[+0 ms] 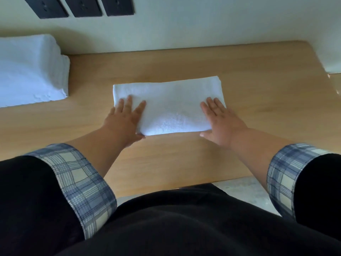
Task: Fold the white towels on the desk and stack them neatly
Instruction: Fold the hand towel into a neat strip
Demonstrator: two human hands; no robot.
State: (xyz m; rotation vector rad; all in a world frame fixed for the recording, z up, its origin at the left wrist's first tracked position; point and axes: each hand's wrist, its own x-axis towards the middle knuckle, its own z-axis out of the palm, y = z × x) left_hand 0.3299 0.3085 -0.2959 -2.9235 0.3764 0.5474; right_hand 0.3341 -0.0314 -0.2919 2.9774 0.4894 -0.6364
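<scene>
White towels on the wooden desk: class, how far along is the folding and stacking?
Done: a pile of folded white towels sits at the left end of the light wooden desk. In hand: the left hand and right hand press flat on a folded white towel mid-desk. Left: perhaps another fold, then stacking it.

Soft, rather dim, even light with a cool cast; shadows are faint. Glare streaks the light wooden desk [258, 93] at middle right. Edges bow outward; detail is slightly soft.
</scene>
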